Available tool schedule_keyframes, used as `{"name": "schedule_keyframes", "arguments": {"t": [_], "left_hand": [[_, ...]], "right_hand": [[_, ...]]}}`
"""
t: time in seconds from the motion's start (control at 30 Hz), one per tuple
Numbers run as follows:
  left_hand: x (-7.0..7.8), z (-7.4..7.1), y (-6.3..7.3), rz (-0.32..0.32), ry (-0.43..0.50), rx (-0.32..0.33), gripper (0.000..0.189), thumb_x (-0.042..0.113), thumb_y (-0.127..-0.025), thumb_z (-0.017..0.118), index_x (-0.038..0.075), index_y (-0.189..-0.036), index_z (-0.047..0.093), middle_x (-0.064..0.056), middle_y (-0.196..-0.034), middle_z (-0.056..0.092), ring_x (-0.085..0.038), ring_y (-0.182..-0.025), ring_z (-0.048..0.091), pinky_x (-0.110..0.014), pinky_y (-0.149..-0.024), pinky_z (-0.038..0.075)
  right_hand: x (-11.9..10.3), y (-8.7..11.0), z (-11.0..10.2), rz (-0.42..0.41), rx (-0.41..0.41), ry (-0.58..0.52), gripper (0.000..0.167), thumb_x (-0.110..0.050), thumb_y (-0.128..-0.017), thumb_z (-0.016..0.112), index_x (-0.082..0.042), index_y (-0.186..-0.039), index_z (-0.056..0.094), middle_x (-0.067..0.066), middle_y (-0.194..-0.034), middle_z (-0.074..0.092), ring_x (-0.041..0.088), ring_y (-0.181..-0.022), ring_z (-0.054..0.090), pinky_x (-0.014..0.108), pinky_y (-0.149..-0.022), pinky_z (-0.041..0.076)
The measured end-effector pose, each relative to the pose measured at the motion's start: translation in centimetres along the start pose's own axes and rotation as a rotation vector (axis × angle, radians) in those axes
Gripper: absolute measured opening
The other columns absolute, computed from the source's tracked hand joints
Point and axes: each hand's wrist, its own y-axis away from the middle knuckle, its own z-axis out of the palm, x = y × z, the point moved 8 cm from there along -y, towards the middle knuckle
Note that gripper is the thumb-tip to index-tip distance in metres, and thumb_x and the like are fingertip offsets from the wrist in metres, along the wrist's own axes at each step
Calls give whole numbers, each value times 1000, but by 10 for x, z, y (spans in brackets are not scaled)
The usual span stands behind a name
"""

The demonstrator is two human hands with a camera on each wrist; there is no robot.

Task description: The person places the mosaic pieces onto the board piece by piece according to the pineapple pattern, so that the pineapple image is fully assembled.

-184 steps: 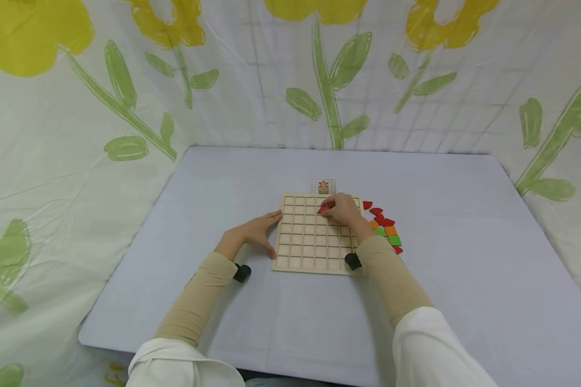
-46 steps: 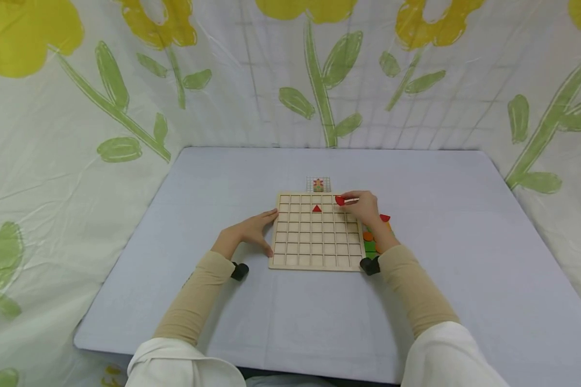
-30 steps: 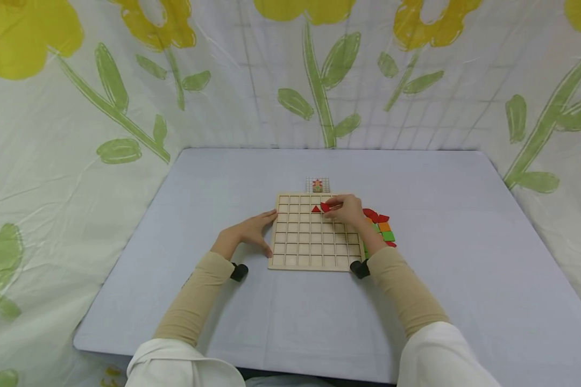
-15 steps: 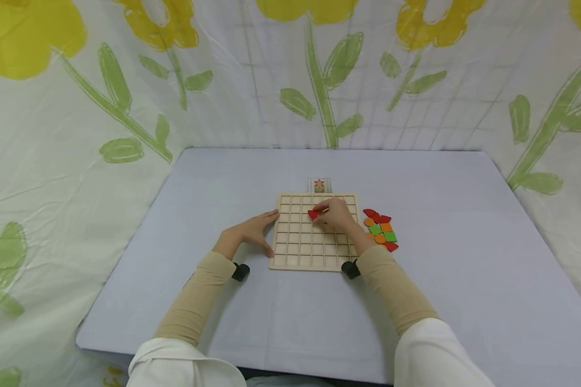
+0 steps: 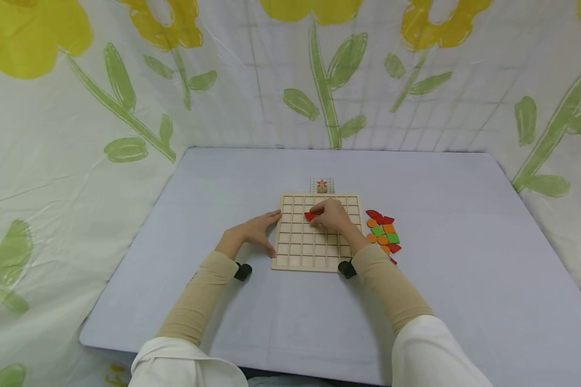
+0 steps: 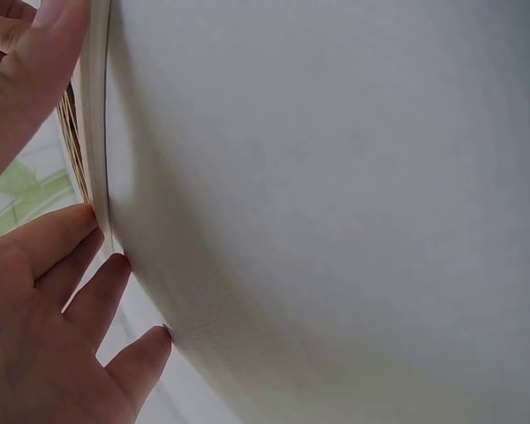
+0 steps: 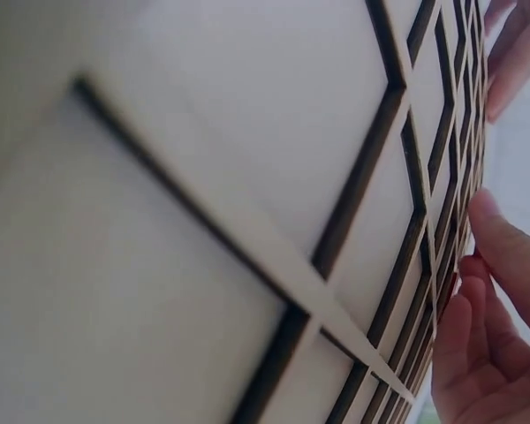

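A wooden grid board [image 5: 295, 250] lies on the table in the head view. My right hand [image 5: 333, 216] is over its upper middle, pinching a red fan-shaped piece [image 5: 309, 216] between thumb and fingers, low over the grid cells. The right wrist view gives only a sliver of red near the fingertips of the right hand [image 7: 490, 340]. Along the board's left side, my left hand [image 5: 252, 233] spreads its thumb and straight fingers against the rim. Its fingers [image 6: 106, 296] touch the board's edge [image 6: 95, 132] in the left wrist view. My right hand blocks part of the grid.
Right of the board lie several loose flat pieces: red ones [image 5: 389, 220], orange discs [image 5: 382, 240], an orange square [image 5: 389, 228] and green pieces [image 5: 392, 238]. A small pattern card [image 5: 321, 186] with a gridded figure sits behind the board. Both stand on a pale-covered table [image 5: 213, 188].
A red triangle was set in the grid and is now behind my right hand. That hand then brought a red fan-shaped piece leftward from the right side. My left hand stayed at the rim.
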Motion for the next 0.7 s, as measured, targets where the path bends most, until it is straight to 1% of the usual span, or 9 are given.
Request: {"name": "schedule_keyframes", "arguments": {"t": [0.2,0.47,0.7], "left_hand": [[0,1,0,-6,-4,0,116,28,-68,89,-4,-153,17,-15,-162,10,-33,-147,11,-45,-119,16],[0,0,0,-5,-6,2,116,28,-68,90,-4,-153,18,-15,-162,10,-33,-147,11,-45,-119,15],[-1,0,0,-5,-10,0,116,28,-68,89,-4,-153,17,-15,-162,10,-33,-147,11,-45,-119,16]], "right_hand": [[-1,-2,2,-14,3,42,39,-11,-80,80,0,-116,71,14,-113,70,27,-103,63,37,-87,53],[-1,-2,2,-3,0,45,39,-12,-81,79,0,-116,70,14,-110,70,27,-101,63,38,-88,53],[0,-3,2,-2,2,61,32,-12,-85,75,1,-114,71,14,-110,71,28,-102,63,39,-89,52]]}}
